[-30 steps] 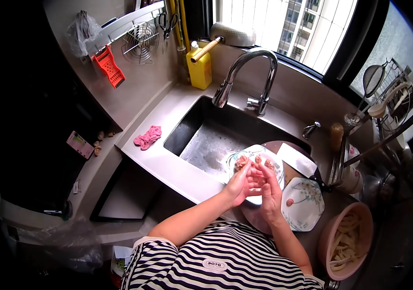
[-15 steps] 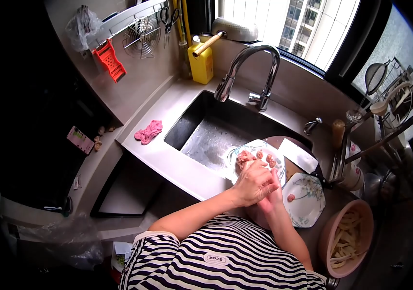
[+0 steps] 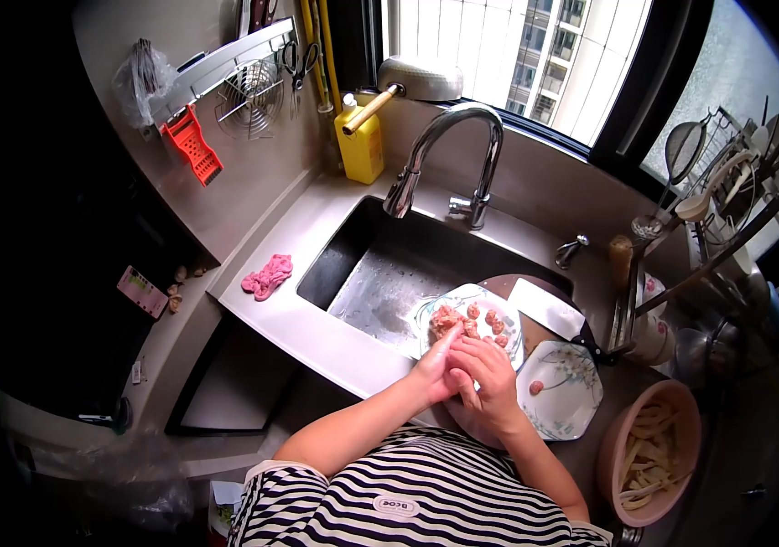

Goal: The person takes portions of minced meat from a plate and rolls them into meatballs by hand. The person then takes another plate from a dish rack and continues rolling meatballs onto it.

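Note:
My left hand (image 3: 437, 372) and my right hand (image 3: 488, 372) are pressed together, palm against palm, the right one lying over the left. Whatever is between them is hidden. Just beyond the fingertips, a patterned white plate (image 3: 514, 330) holds a lump of minced meat (image 3: 445, 319) and several small meatballs (image 3: 472, 311). To the right of my hands a second floral plate (image 3: 567, 401) carries a single meatball (image 3: 535, 387).
A cleaver (image 3: 545, 308) lies on a round cutting board (image 3: 499, 286) by the sink (image 3: 367, 292). At right stand a pink basin (image 3: 610, 456) of pale strips and a dish rack (image 3: 727, 251). A pink cloth (image 3: 267, 277) rests on the left counter, and a faucet (image 3: 490, 155) arches above the sink.
My hands have turned against each other: the left was uppermost, now the right covers it. They have drawn slightly back, showing more of the meatballs. The whole view has shifted a little.

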The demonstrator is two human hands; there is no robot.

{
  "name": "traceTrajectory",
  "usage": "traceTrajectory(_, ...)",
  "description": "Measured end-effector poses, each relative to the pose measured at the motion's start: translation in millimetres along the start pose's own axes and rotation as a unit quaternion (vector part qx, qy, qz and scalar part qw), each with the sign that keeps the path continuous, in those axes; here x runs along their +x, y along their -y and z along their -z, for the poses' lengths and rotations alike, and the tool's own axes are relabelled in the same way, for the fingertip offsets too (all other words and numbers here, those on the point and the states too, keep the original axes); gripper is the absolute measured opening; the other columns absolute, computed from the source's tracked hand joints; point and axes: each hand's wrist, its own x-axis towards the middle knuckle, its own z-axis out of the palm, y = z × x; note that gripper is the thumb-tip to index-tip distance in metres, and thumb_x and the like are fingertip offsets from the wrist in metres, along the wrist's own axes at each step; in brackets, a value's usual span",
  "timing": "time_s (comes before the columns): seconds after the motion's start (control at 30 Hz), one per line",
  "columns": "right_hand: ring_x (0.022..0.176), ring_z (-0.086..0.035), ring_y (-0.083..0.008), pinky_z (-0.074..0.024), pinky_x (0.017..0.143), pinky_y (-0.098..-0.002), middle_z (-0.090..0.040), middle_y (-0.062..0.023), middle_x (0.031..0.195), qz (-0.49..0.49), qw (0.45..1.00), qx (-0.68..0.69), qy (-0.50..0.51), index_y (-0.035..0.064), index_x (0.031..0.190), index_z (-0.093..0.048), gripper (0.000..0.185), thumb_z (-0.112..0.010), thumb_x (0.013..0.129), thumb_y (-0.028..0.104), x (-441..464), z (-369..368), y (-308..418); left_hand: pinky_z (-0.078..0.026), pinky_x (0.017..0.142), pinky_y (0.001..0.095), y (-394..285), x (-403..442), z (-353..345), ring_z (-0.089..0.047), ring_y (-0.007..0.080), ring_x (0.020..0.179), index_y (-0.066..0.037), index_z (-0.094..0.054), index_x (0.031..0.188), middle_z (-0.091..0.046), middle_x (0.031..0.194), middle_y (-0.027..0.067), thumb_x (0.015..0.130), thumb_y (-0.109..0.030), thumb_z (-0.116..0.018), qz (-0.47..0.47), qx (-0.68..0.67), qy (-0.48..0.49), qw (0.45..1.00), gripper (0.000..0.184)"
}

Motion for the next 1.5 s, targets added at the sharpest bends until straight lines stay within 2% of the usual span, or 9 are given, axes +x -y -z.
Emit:
traceTrajectory(0.13, 0.088, -0.059, -0.0200, -0.0442, 0.081, -0.0309, -0.062, -0.0123, 0.100, -0.162, 0.964, 0.189, -0.090, -0.0019, 0.099, -0.061, 0.021, -0.048, 0.090, 0.011, -16, -4, -10, -0.023, 0.028, 0.0181, -8, 10, 21, -0.027, 0.0068, 0.030, -0.009, -0.044, 0.055, -0.045, 0.050, 0.0037, 0.092, -0.046, -0.037, -0.084, 0.138, 0.007, 0.987, 0.053)
traceTrajectory(0.27, 0.095, -0.057, -0.0196, -0.0451, 0.084, -0.0313, -0.058, -0.0125, 0.105, -0.404, 0.767, 0.471, -0.161, -0.0021, 0.107, -0.053, 0.048, -0.030, 0.096, 0.038, -28, -12, -25, -0.032, 0.034, 0.0202, 2, 20, 12, -0.035, 0.0095, 0.034, -0.008, -0.045, 0.055, -0.045, 0.050, 0.0019, 0.093, -0.046, -0.036, -0.206, 0.214, 0.114, 0.948, 0.055)
traceTrajectory(0.47, 0.097, -0.054, -0.0195, -0.0463, 0.083, -0.0329, -0.055, -0.0087, 0.104, -0.450, 0.463, 0.731, -0.220, 0.0069, 0.108, -0.049, 0.040, -0.032, 0.095, 0.041, -34, -20, -36, -0.042, 0.084, 0.0377, 16, 13, 6, -0.054, 0.0269, 0.097, -0.004, -0.063, 0.086, -0.061, 0.092, 0.0084, 0.089, -0.053, -0.037, -0.434, 0.786, 0.104, 0.428, 0.055)
traceTrajectory(0.57, 0.085, -0.058, -0.0179, -0.0490, 0.074, -0.0291, -0.058, -0.0067, 0.096, -0.472, 0.451, 0.728, -0.208, 0.0068, 0.104, -0.051, 0.036, -0.036, 0.095, 0.038, -52, -26, -61, -0.037, 0.092, 0.0372, 17, 23, 16, -0.052, 0.0288, 0.102, -0.004, -0.063, 0.087, -0.061, 0.096, 0.0101, 0.090, -0.053, -0.031, -0.495, 0.705, 0.136, 0.489, 0.058)
traceTrajectory(0.63, 0.066, -0.056, -0.0139, -0.0476, 0.060, -0.0242, -0.059, -0.0045, 0.085, -0.363, 0.466, 0.799, -0.111, 0.0067, 0.100, -0.053, 0.029, -0.040, 0.095, 0.031, -73, -29, -86, -0.044, 0.079, 0.0325, 10, 25, 19, -0.056, 0.0245, 0.088, -0.004, -0.062, 0.090, -0.062, 0.093, 0.0111, 0.092, -0.052, -0.027, -0.443, 0.563, 0.130, 0.685, 0.059)
traceTrajectory(0.73, 0.064, -0.053, -0.0100, -0.0434, 0.056, -0.0195, -0.058, -0.0040, 0.087, -0.377, 0.811, 0.408, -0.184, 0.0020, 0.101, -0.054, 0.024, -0.042, 0.094, 0.021, -30, -17, -36, -0.044, 0.078, 0.0300, 3, 33, 28, -0.056, 0.0189, 0.086, 0.000, -0.054, 0.107, -0.059, 0.103, 0.0097, 0.091, -0.058, -0.020, -0.219, 0.321, 0.020, 0.921, 0.068)
traceTrajectory(0.8, 0.107, -0.047, -0.0234, -0.0375, 0.088, -0.0304, -0.047, -0.0166, 0.121, -0.223, 0.946, 0.225, -0.065, -0.0038, 0.122, -0.044, 0.037, -0.040, 0.093, 0.019, -25, -19, -15, -0.043, 0.085, 0.0339, 6, 39, 23, -0.052, 0.0236, 0.102, -0.001, -0.047, 0.117, -0.054, 0.114, 0.0134, 0.089, -0.061, -0.020, -0.125, 0.181, 0.046, 0.974, 0.072)
traceTrajectory(0.9, 0.135, -0.015, -0.0312, -0.0107, 0.107, -0.0385, -0.023, -0.0220, 0.142, -0.122, 0.985, 0.119, -0.037, -0.0036, 0.135, -0.027, 0.050, -0.035, 0.094, 0.024, -23, -35, 4, -0.035, 0.097, 0.0391, 5, 45, 14, -0.044, 0.0268, 0.116, -0.002, -0.038, 0.125, -0.045, 0.126, 0.0160, 0.089, -0.060, -0.023, -0.070, 0.112, 0.090, 0.987, 0.070)
traceTrajectory(1.5, 0.134, -0.014, -0.0368, -0.0106, 0.106, -0.0516, -0.022, -0.0207, 0.142, -0.219, 0.971, 0.009, -0.098, 0.0054, 0.139, -0.023, 0.074, -0.026, 0.088, 0.060, 17, -13, -45, -0.023, 0.104, 0.0455, 15, 44, -1, -0.025, 0.0275, 0.131, -0.018, -0.021, 0.140, -0.022, 0.144, 0.0082, 0.089, -0.058, -0.024, -0.053, 0.183, 0.226, 0.955, 0.065)
